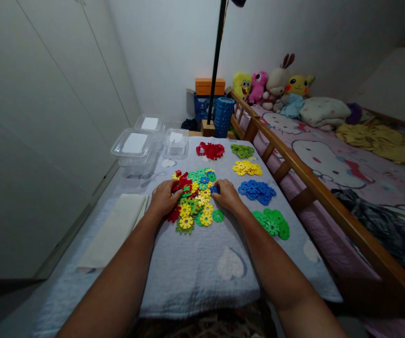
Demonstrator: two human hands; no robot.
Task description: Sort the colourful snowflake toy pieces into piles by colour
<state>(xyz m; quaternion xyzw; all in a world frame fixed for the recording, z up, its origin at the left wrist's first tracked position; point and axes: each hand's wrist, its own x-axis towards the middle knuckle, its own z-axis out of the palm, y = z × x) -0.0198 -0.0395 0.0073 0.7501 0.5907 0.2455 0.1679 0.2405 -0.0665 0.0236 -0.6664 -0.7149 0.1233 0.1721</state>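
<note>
One blue notched disc (215, 189) seems pinched by the right hand (228, 193) at the mixed heap (202, 200), any left hand (164, 197) grip unclear; for colour-sorting, placement on the blue pile (257, 191), three o'clock, is seemingly required.

a loose heap of notched plastic pieces (202, 199) (red, yellow, green, blue) lies on cloth (188, 272).

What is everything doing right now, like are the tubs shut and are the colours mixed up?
Mixed pile: colours jumbled, spread out
Red pile: sorted, heaped
Lime pile: sorted, heaped
Yellow pile: sorted, heaped
Blue pile: sorted, heaped
Green pile: sorted, spread
Left hand: fingers on the mixed pile
Right hand: fingers at a blue piece
Tubs: look lidded
Pale sheet: folded, flat
Blue roller: upright
</note>
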